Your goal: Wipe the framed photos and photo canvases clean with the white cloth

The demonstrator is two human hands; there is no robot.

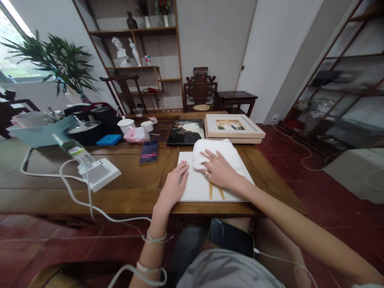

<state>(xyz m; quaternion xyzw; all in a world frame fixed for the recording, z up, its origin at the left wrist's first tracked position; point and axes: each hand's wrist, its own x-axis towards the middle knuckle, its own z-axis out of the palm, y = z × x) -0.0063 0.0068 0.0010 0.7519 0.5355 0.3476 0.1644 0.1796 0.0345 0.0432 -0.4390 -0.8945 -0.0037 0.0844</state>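
A folded white towel (223, 154) lies on the upper part of a white board (195, 190) near the table's front edge. My right hand (220, 170) rests on the towel with fingers spread, a ring on one of them. The lower ends of two gold strips (211, 191) show on the board below that hand; their upper parts are hidden. My left hand (176, 182) lies at the board's left edge, fingers stretched out, holding nothing.
Behind the board are a dark picture panel (186, 133) and stacked light wooden frames (235, 126). To the left, a phone-like item (149, 152), an opened white box (102, 174) and cables sit on the wooden table (138, 196). A phone (231, 237) is on my lap.
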